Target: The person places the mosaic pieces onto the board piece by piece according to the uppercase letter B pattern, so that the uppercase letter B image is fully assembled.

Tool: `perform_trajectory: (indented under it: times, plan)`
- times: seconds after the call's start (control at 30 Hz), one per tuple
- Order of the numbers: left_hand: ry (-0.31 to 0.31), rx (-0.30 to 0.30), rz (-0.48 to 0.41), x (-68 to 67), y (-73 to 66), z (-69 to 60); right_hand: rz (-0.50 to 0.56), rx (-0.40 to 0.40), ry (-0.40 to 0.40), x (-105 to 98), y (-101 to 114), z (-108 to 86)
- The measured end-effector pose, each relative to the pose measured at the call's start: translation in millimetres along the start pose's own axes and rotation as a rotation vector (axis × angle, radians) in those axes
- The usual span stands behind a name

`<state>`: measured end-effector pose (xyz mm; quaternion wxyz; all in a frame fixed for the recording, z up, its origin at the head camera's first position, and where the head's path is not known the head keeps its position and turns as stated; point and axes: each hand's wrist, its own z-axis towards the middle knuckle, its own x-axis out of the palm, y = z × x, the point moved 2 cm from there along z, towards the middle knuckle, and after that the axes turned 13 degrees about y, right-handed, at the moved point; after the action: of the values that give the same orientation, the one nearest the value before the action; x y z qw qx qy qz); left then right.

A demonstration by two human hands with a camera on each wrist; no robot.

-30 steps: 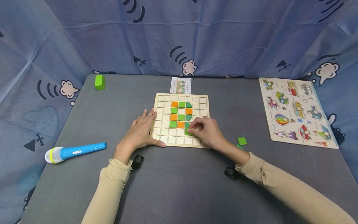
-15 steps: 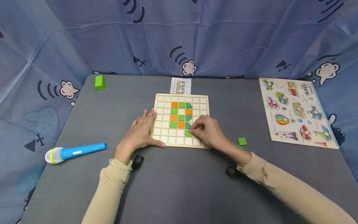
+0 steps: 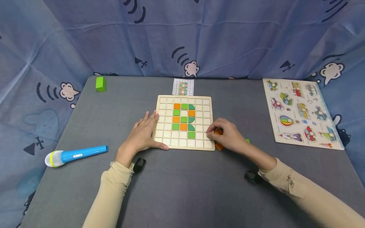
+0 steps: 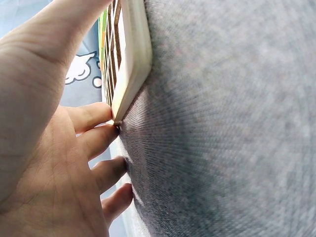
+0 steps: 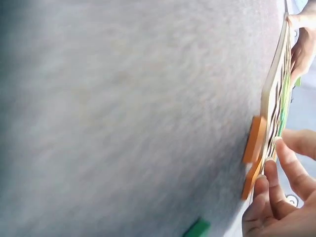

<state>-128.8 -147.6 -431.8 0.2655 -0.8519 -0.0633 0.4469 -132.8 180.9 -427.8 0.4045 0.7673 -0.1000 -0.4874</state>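
A wooden grid board [image 3: 185,148] lies mid-table, with orange and green square tiles and green rounded tiles in its cells. The lowest tile is a green square [image 3: 191,135]. My left hand [image 3: 142,133] rests along the board's left side, fingers stretched and thumb by the near left corner; the left wrist view shows fingertips touching the edge. Over the board's right edge hovers my right hand [image 3: 228,134], its fingers loosely bent, with no tile seen between them. Orange tiles [image 5: 255,140] lie beneath it beside the board, partly hidden in the head view.
A small pattern card [image 3: 183,87] lies behind the board. A picture puzzle board [image 3: 302,114] is at the right. At the left are a blue toy microphone [image 3: 82,152] and a green block [image 3: 100,84]. A green tile [image 3: 247,141] shows behind the right wrist.
My right hand has let go of the green square tile, which now sits in its cell, and has moved right toward the orange tiles. My left hand stays put.
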Motion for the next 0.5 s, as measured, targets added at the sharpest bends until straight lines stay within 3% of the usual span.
perform_trajectory:
  times: [0.5]
  plan:
    - [0.013, -0.012, -0.006, -0.2, -0.1, -0.8, -0.049, 0.021, 0.144, -28.4, -20.9, -31.7]
